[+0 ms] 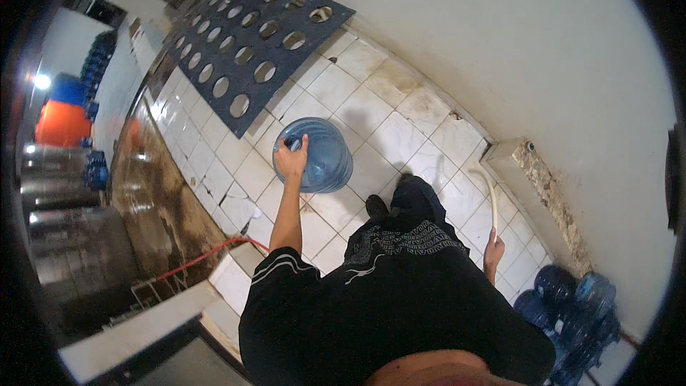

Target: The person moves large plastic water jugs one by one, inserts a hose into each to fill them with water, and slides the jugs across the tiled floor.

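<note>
A translucent blue water-cooler jug point(327, 161) is in front of me above the white tiles, seen mostly from its neck end. My left hand point(291, 161) grips it at the neck, with the thumb laid along one side and the mouth partly covered by the fingers. Whether the jug's base touches the floor is hard to tell. Off to my right side, my right hand point(493, 251) is closed around a cream-coloured hose point(494, 203). The hose's far end curves over toward the tiles near the wall.
A dark rack panel with rows of round holes point(254, 37) stands ahead. More blue jugs point(573, 311) are clustered at right beside a broken-edged low ledge point(552, 203). Left are a wet brown floor point(161, 187), steel tanks point(80, 246), an orange tank point(63, 123) and a red hose point(203, 256).
</note>
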The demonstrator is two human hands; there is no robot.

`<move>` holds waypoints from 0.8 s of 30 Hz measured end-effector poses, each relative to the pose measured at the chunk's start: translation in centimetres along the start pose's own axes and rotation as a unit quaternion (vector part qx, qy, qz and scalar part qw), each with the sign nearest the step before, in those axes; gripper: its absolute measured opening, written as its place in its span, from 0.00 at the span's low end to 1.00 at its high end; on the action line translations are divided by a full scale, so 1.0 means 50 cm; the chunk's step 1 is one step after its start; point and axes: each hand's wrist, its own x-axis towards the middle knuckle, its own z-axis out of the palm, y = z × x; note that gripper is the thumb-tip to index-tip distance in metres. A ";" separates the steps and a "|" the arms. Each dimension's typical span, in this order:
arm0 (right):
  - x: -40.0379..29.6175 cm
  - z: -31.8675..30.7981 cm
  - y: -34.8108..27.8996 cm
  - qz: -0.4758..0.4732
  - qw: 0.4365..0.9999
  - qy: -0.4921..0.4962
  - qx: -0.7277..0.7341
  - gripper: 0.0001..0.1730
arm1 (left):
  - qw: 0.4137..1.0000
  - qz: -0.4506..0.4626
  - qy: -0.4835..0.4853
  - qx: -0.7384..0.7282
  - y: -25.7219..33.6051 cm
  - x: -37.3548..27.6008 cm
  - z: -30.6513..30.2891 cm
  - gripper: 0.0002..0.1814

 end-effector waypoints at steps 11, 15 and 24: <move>0.156 0.159 -0.299 0.005 0.998 -0.053 0.029 0.32 | 0.999 -0.005 -0.033 -0.017 0.139 0.349 0.222 0.39; 0.187 0.220 -0.293 0.054 0.994 -0.082 0.045 0.34 | 0.998 -0.024 -0.057 0.008 0.188 0.470 0.304 0.39; 0.123 0.200 -0.323 0.206 0.974 -0.038 -0.088 0.40 | 0.985 0.007 -0.170 0.034 0.288 0.700 0.647 0.36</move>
